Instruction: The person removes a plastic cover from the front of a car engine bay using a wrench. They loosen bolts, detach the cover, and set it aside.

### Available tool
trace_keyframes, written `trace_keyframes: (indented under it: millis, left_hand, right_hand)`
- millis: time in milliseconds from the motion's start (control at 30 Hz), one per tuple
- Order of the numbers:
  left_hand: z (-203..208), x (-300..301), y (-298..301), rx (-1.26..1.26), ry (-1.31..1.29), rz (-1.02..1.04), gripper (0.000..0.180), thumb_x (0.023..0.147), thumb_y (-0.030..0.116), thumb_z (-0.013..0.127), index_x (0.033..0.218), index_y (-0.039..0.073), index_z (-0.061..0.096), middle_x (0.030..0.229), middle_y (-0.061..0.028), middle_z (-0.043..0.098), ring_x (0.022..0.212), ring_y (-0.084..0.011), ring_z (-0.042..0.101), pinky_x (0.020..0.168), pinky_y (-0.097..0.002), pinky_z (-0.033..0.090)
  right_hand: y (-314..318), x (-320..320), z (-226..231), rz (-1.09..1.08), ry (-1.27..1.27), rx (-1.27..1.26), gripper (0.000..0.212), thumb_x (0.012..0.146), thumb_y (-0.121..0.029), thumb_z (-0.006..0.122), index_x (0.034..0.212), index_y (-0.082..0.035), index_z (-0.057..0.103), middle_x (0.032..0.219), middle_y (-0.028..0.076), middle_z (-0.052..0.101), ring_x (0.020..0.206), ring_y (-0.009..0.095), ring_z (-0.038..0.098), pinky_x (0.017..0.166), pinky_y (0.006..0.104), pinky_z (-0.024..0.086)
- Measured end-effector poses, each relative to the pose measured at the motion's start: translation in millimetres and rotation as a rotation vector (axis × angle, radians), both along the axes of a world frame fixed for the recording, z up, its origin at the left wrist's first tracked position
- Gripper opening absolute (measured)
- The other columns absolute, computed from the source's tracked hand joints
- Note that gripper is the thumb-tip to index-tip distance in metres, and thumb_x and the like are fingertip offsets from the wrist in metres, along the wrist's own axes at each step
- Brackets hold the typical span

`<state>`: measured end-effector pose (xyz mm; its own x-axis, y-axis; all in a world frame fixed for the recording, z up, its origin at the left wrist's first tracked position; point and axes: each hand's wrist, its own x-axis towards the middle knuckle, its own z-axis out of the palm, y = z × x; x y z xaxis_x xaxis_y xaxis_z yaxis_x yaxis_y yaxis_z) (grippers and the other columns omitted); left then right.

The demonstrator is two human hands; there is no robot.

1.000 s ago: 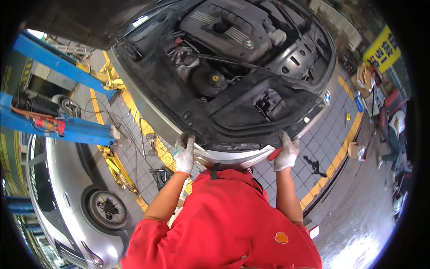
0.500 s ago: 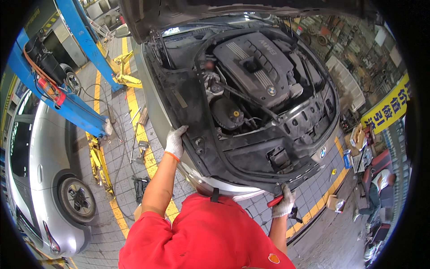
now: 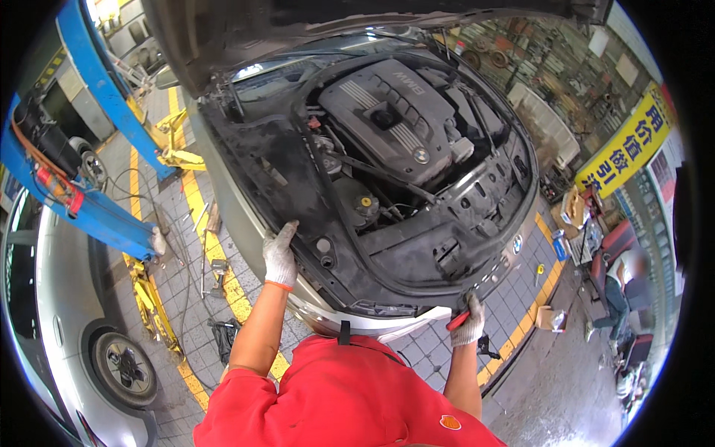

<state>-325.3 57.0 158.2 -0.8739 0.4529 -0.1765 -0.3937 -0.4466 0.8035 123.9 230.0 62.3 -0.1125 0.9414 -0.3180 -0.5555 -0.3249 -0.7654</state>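
Observation:
A wide black plastic engine-bay cover (image 3: 279, 175) runs along the left side and front of the car's open engine bay. My left hand (image 3: 281, 257), in a pale work glove, is closed on its outer edge at the front left corner. At the front edge my right hand (image 3: 468, 325), gloved too, is closed around a red-handled tool (image 3: 458, 321); its fingertips touch the cover's edge. The tool's working end is hidden. Between my hands, part of a headlight (image 3: 387, 308) shows below the cover. Behind lies the grey engine cover (image 3: 395, 123).
The raised hood (image 3: 298, 30) hangs over the bay. A blue lift post (image 3: 104, 82) with yellow arms and a silver car (image 3: 82, 328) stand at left. Loose tools and a cable lie on the tiles. A person (image 3: 625, 287) sits at right near a yellow banner (image 3: 625, 145).
The view has shifted, so the car sits further left. The cover's front edge has moved relative to the body, uncovering part of the headlight. Both hands stay at its edge.

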Motion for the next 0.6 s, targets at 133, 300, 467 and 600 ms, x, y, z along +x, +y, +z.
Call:
trace_keyframes:
  millis: [133, 300, 467, 600]
  left_hand:
    - [13, -1, 12, 0.077, -0.082, 0.02, 0.048, 0.091, 0.002, 0.076, 0.135, 0.001, 0.056, 0.117, -0.011, 0.071, 0.105, -0.022, 0.069, 0.096, -0.0387, 0.057]
    - [-37, -25, 31, -0.001, 0.419, -0.02, 0.058, 0.082, -0.012, 0.07, 0.138, 0.002, 0.064, 0.126, -0.0117, 0.071, 0.114, -0.0261, 0.07, 0.107, -0.038, 0.053]
    - [-54, -33, 82, 0.1, 0.488, -0.169, 0.072, 0.073, -0.02, 0.062, 0.139, 0.007, 0.067, 0.132, -0.0144, 0.073, 0.123, -0.0303, 0.069, 0.118, -0.0427, 0.045]
    - [-12, -29, 135, 0.352, 0.033, -0.46, 0.039, 0.104, 0.018, 0.067, 0.139, 0.002, 0.065, 0.145, -0.0074, 0.065, 0.134, -0.0221, 0.06, 0.12, -0.0418, 0.043]
  right_hand:
    - [30, -29, 76, -0.03, 0.074, 0.2, 0.034, 0.098, -0.004, 0.067, 0.13, -0.004, 0.056, 0.105, 0.007, 0.069, 0.09, 0.018, 0.07, 0.082, 0.033, 0.062]
    - [93, -41, 131, -0.05, -0.011, 0.407, 0.032, 0.098, -0.006, 0.069, 0.127, -0.001, 0.058, 0.106, 0.007, 0.07, 0.092, 0.018, 0.07, 0.085, 0.0317, 0.061]
    - [205, -32, 153, -0.039, -0.076, 0.455, 0.031, 0.098, -0.011, 0.072, 0.125, 0.0, 0.062, 0.107, 0.008, 0.073, 0.093, 0.019, 0.072, 0.082, 0.0325, 0.062]
    - [293, -46, 188, 0.066, -0.099, 0.474, 0.042, 0.102, -0.024, 0.07, 0.134, 0.001, 0.065, 0.121, 0.009, 0.074, 0.101, 0.02, 0.073, 0.088, 0.0353, 0.061]
